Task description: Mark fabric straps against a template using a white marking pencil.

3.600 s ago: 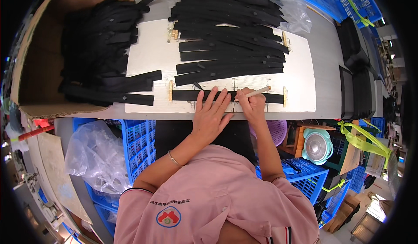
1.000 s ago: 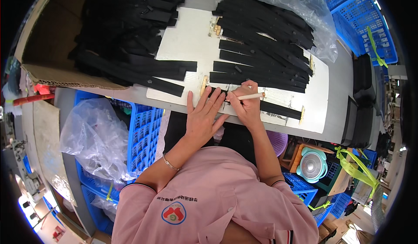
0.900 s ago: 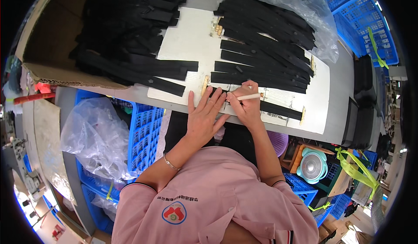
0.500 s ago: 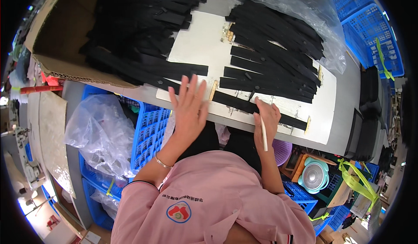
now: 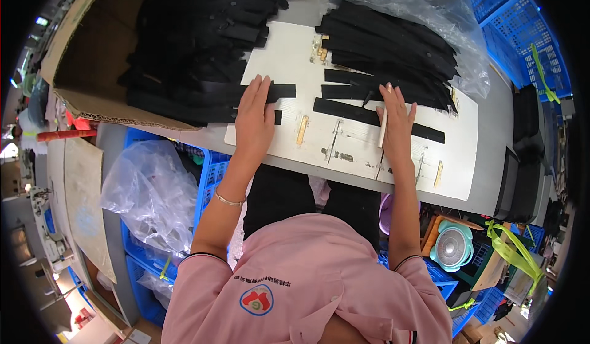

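Observation:
My left hand (image 5: 255, 120) lies with fingers stretched out over the ends of black fabric strips (image 5: 283, 91) that reach out of the left heap. My right hand (image 5: 396, 123) has a thin white marking stick (image 5: 383, 129), perhaps a pencil or chalk, between its fingers. Its fingertips rest on a single black strip (image 5: 428, 132), the nearest one of the right-hand pile (image 5: 384, 43). Both lie on a white board (image 5: 276, 136) with dark lines and yellowish tape patches. What the right fingertips press on is partly hidden.
An open cardboard box (image 5: 80, 77) holds the left heap. Clear plastic film (image 5: 424, 6) covers the pile's far side. Blue crates (image 5: 522, 37) stand far right; another blue crate (image 5: 212, 175) with a clear bag (image 5: 150, 187) stands below the table's left. A teal-rimmed round item (image 5: 452, 247) sits low right.
Both hands have moved away from me, the left onto the strips by the left heap. The strip near the board's front edge has gone from there; the right pile's near strips have shifted farther back.

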Tool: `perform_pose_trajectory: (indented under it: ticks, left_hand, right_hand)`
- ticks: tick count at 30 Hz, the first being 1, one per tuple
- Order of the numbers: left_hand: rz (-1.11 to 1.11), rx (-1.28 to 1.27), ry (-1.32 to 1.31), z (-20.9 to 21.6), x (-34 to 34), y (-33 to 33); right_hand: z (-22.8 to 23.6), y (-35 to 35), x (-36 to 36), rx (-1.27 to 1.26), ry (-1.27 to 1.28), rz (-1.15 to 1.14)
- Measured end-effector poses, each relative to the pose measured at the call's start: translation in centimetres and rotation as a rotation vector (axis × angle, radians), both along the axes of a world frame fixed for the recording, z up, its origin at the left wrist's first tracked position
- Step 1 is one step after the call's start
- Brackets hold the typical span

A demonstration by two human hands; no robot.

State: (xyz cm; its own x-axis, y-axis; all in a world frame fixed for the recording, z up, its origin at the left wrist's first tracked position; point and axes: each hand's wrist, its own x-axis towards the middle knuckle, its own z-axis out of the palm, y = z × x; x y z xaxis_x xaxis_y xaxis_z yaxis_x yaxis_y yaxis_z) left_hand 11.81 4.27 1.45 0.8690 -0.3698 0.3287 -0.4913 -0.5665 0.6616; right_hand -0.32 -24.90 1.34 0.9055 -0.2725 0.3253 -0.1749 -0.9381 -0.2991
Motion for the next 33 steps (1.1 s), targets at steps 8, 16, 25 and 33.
perform_pose_trajectory:
  ticks: [8,16,25,33]
  left_hand:
    - [0.053,0.299,-0.272,-1.1,-1.7,5.4]
    - [0.073,0.202,-0.302,-1.2,-0.3,3.6]
    - [-0.062,0.062,-0.179,-0.8,-5.0,1.3]
    - [-0.208,0.054,-0.181,-1.2,-7.1,-4.8]
  right_hand:
    - [-0.6,2.4,-7.1,-0.023,-0.147,-0.052]
    - [0.0,3.5,-8.3,0.013,-0.236,-0.018]
    - [-1.2,6.0,-10.6,0.093,-0.206,0.076]
    - [-0.7,7.9,-10.5,0.118,-0.201,0.162]
